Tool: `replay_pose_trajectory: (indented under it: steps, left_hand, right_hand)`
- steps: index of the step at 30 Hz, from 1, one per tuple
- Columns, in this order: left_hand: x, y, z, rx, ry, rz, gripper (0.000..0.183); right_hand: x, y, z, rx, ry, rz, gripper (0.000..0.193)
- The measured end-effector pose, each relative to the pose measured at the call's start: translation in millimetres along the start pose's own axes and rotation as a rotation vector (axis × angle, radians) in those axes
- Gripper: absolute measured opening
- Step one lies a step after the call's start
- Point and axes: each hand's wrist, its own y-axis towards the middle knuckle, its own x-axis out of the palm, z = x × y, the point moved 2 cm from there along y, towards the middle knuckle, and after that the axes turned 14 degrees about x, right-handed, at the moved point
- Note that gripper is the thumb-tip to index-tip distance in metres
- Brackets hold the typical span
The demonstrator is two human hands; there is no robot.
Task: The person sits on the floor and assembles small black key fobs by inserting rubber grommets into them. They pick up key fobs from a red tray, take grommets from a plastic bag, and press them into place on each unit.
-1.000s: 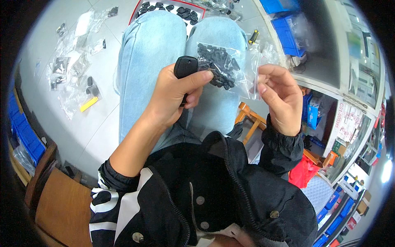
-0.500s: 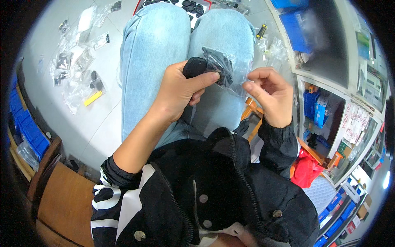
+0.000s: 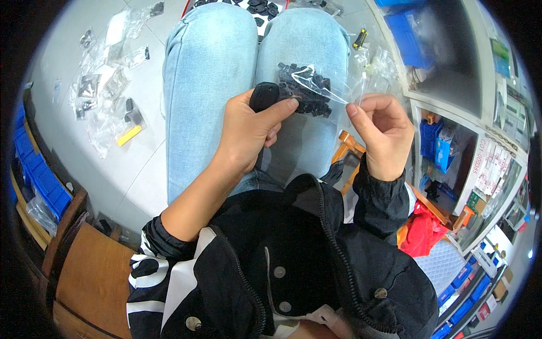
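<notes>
Over my right thigh is a clear plastic bag (image 3: pixel 339 85) with many small black parts (image 3: pixel 305 90) inside. My left hand (image 3: pixel 251 121) pinches the bag's near left side under the thumb. The same hand also holds a rounded black piece (image 3: pixel 264 97) between thumb and fingers; its kind I cannot make out. My right hand (image 3: pixel 384 127) grips the bag's right edge between thumb and forefinger, and the film is stretched toward it. Both hands are closed.
Beyond my knees sits a red-rimmed tray (image 3: pixel 287 4) of black parts. Several clear bags (image 3: pixel 113 85) and a yellow strip (image 3: pixel 129 135) lie on the floor to the left. A yellow-and-black tool (image 3: pixel 359 38) is right of my knee, near a shelf with blue bins (image 3: pixel 429 135).
My right hand has taken hold of the bag's edge and moved slightly right. The bag has spread flatter, showing the small parts. My left hand stays almost in place.
</notes>
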Motion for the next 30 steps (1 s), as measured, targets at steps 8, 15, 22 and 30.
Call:
replay_pose_trajectory:
  steps: [8, 15, 22, 30]
  left_hand:
    - [0.9, -1.1, -3.1, 0.007, -0.021, 0.008, 0.013]
    - [-1.0, -0.4, -4.7, 0.021, -0.015, -0.004, 0.015]
    - [-4.0, -0.5, -2.6, -0.012, -0.013, -0.025, 0.015]
    - [-6.9, 1.2, -0.2, -0.073, -0.19, -0.126, 0.013]
  right_hand:
    - [6.0, -0.7, -3.9, -0.047, 0.076, 0.035, 0.02]
    - [5.7, -0.3, -3.9, 0.097, 0.057, -0.104, 0.026]
    - [10.6, -5.8, -13.4, 0.007, 0.114, -0.187, 0.036]
    - [1.7, 2.2, -16.3, -0.215, -0.169, -0.382, 0.039]
